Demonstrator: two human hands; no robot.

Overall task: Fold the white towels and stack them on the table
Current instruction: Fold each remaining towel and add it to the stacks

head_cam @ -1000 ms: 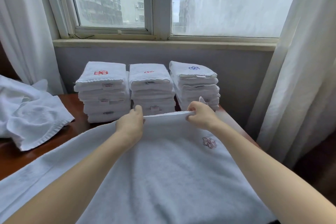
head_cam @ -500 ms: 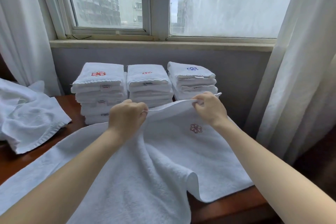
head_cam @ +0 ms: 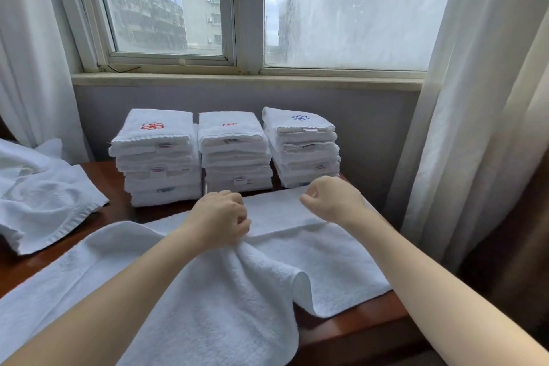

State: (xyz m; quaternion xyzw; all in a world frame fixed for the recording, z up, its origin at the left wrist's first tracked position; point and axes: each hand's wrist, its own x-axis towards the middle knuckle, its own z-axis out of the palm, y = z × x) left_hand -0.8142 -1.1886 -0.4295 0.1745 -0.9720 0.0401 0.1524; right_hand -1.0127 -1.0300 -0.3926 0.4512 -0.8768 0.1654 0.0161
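Place: likely a hotel or guest room | Evidence: three stacks of logo-embroidered white towels [head_cam: 231, 151] on a wooden table [head_cam: 356, 333] | white curtains [head_cam: 475, 98] | window [head_cam: 237, 9] facing apartment blocks [head_cam: 142, 15]

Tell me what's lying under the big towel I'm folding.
Dark wooden table shows beyond the towel at its near right edge and far left side. Anything beneath the cloth itself is covered, so I cannot tell.
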